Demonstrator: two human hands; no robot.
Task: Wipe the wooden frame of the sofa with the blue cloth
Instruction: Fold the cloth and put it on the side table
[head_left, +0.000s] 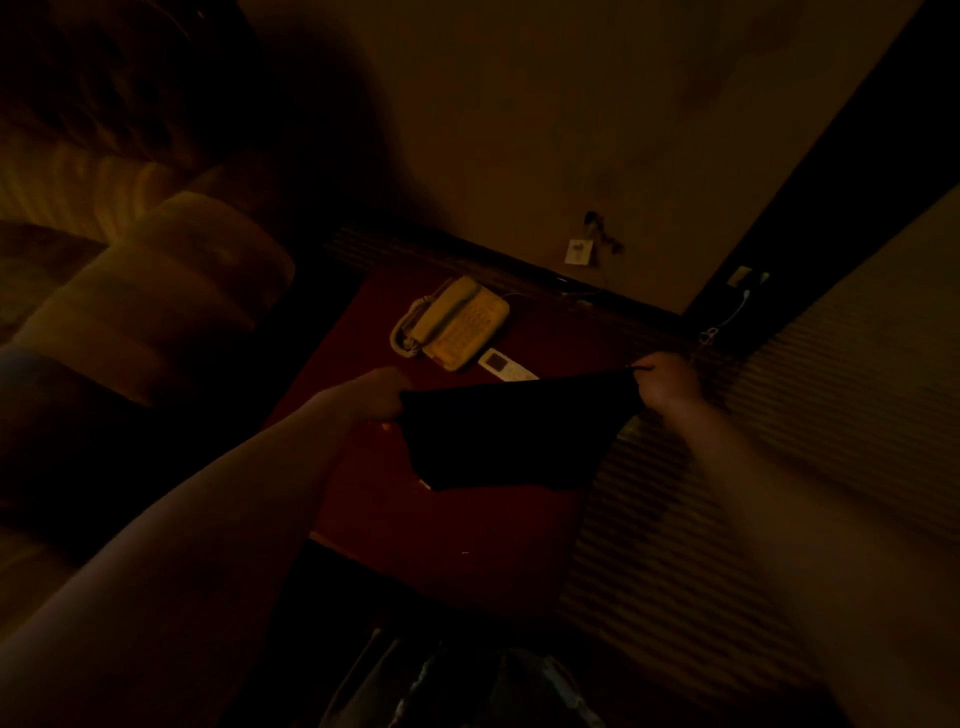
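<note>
Both hands are holding the cloth (511, 431) stretched in the air between them, above the red-topped table (457, 530): the left hand (371, 397) is gripping its left corner, the right hand (670, 384) is pinching its right corner, and the rest is hanging down in a dark sheet whose long axis is running from hand to hand. In this dim light its colour is reading only as dark. A telephone (452, 322) and a remote (506, 365) are lying on the table just beyond the cloth. The padded sofa arm (171, 291) is sitting well off to the left, so the left hand is the nearer one; any wooden frame is too dark to make out, and the cloth is not touching it.
</note>
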